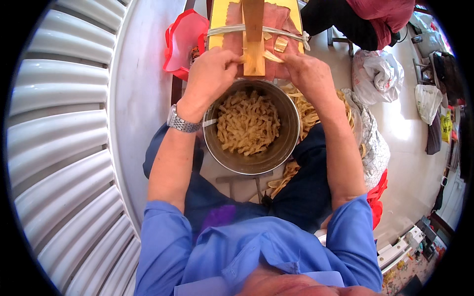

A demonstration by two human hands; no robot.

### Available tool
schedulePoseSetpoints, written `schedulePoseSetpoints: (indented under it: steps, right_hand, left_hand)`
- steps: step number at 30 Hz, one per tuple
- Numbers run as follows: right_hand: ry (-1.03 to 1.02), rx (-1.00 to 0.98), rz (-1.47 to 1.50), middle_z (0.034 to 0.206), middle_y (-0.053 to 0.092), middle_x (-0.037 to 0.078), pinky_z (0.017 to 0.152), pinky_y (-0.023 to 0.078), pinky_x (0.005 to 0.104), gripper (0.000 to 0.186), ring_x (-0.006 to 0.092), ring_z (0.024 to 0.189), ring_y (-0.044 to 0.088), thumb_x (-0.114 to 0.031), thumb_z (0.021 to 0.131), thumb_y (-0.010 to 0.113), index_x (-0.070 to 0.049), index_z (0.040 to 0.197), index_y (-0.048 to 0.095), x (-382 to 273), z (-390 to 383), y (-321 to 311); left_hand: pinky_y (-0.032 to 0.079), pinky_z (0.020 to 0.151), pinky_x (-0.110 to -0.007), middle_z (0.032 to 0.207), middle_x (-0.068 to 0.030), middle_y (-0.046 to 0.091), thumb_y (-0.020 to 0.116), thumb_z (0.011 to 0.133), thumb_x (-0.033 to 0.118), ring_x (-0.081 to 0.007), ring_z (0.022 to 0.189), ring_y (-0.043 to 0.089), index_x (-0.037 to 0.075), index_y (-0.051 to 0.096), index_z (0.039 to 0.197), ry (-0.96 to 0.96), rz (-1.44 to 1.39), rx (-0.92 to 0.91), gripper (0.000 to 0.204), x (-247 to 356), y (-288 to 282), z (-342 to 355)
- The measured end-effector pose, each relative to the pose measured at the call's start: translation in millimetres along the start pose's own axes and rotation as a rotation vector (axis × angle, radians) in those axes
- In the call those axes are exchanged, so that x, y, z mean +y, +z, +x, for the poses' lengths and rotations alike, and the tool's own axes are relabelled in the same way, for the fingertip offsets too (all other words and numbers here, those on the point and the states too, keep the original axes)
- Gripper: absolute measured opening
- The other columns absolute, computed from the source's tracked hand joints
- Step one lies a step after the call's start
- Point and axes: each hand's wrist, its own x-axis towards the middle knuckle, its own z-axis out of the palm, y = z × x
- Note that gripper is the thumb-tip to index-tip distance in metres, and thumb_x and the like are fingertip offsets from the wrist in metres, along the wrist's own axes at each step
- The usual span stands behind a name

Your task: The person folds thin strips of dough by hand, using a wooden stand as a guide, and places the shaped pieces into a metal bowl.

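Beyond the pot (290, 124), the right hand (308, 71) pinches 1 strip (272, 56); left hand (210, 72), grip unclear; bag (377, 79) print blurred.

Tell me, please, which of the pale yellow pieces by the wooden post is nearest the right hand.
It is the long, narrow strip touching the right hand, beside the wooden post; the shorter pieces lie farther up the pink cloth.

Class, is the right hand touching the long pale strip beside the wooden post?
Touching: the head view shows the right hand pinching one end of the long pale strip.
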Motion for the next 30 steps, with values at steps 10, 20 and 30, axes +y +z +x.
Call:
schedulePoseSetpoints:
  steps: [10,20,30]
  right_hand:
    - [-0.279,0.129,0.275,0.085,0.069,0.007,0.076,0.052,0.0405,0.018,0.0276,0.084,0.067,-0.016,0.087,0.069,-0.013,0.104,0.075,-46.9,-14.6,-30.2]
    - [-0.701,0.111,0.43,0.104,0.068,-0.002,0.088,0.051,0.0414,0.034,0.0215,0.104,0.064,-0.015,0.075,0.07,-0.013,0.109,0.074,-110.7,-32.0,-34.5]
    - [-0.343,-0.001,0.792,0.083,0.067,0.008,0.073,0.052,0.0362,0.02,0.0281,0.08,0.063,-0.009,0.082,0.079,-0.004,0.101,0.072,-98.0,-28.2,-35.5]
  left_hand:
    - [0.053,0.075,-0.033,0.092,-0.0077,0.07,0.059,0.101,0.04,-0.0201,0.084,0.067,0.003,0.074,0.105,-0.403,-0.668,-0.327,0.04,9.3,-17.8,-39.3]
    - [0.05,0.102,-0.031,0.132,-0.0086,0.06,0.046,0.109,0.026,-0.0172,0.119,0.06,0.0,0.054,0.138,-0.438,-1.551,-0.481,0.04,25.1,16.9,-65.9]
    - [0.056,0.074,-0.03,0.101,-0.0055,0.065,0.066,0.095,0.019,-0.0121,0.089,0.064,0.001,0.061,0.117,-0.192,-1.003,-0.621,0.029,29.6,-2.9,-75.4]
